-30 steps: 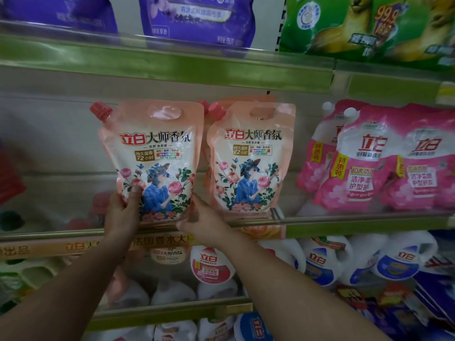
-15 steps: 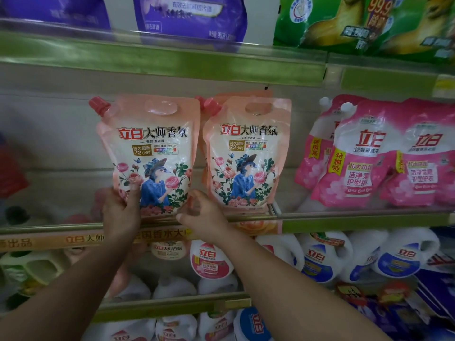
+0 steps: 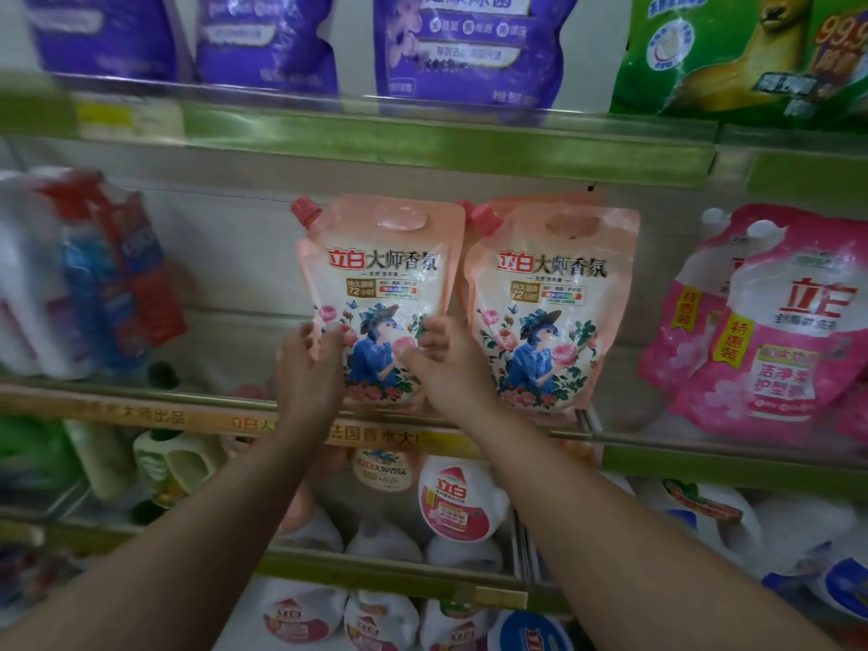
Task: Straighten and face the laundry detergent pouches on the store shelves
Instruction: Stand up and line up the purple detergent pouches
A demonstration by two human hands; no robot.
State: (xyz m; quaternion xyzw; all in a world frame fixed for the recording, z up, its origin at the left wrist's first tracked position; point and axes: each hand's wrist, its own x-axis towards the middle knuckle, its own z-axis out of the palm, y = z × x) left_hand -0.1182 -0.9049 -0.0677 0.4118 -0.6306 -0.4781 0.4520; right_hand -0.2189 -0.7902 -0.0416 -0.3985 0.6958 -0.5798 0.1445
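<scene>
My left hand (image 3: 307, 364) and right hand (image 3: 439, 364) pinch the lower sides of a peach pouch (image 3: 380, 293), upright at the shelf (image 3: 141, 406) front edge. Label reads 立白 大师香氛, 72小时. A matching pouch (image 3: 549, 307) stands just beside its right. Pink 立白 pouches (image 3: 770, 331) farther right.

The green-edged middle store shelf (image 3: 681, 455) carries two upright peach floral detergent pouches (image 3: 547, 303) side by side. Glossy pink pouches (image 3: 775, 331) lean at its right. Red-and-blue packs (image 3: 94, 274) stand left.
</scene>
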